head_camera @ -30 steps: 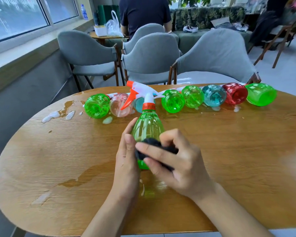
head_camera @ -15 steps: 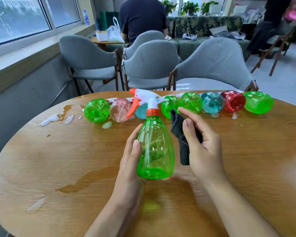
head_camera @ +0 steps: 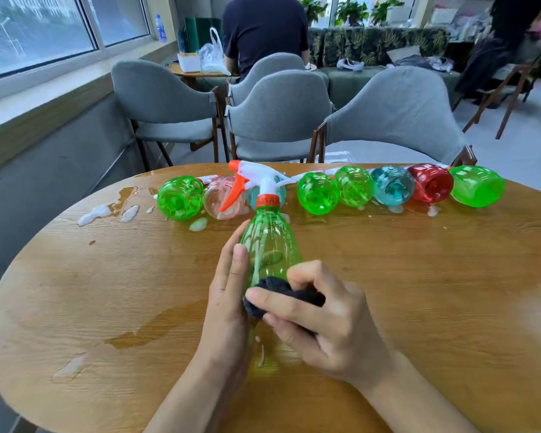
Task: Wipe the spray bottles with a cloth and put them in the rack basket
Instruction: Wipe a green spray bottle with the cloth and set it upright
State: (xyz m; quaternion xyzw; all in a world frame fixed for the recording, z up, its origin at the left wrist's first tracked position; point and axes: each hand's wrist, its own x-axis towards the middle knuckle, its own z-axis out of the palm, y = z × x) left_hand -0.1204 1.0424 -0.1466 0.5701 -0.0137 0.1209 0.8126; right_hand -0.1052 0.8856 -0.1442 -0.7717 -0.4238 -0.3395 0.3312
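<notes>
A green spray bottle (head_camera: 270, 245) with a white and orange trigger head stands upright on the wooden table (head_camera: 107, 292), in front of me. My left hand (head_camera: 228, 304) holds its lower left side. My right hand (head_camera: 322, 320) grips a dark cloth (head_camera: 281, 292) and presses it against the bottle's lower front. Behind it, several more spray bottles lie on their sides in a row: green (head_camera: 180, 198), clear pink (head_camera: 224, 198), green (head_camera: 317, 192), green (head_camera: 354, 185), teal (head_camera: 391, 185), red (head_camera: 431, 182) and green (head_camera: 477, 185). No rack basket is in view.
White foam and puddles (head_camera: 107, 210) lie at the table's back left, and a wet streak (head_camera: 144, 332) runs to the front left. Grey chairs (head_camera: 278, 117) stand beyond the far edge. A person sits with their back turned at another table (head_camera: 263, 29).
My right hand, which held the cloth lifted off to the bottle's right, has come back down and left onto the bottle's lower front. The left hand keeps its hold.
</notes>
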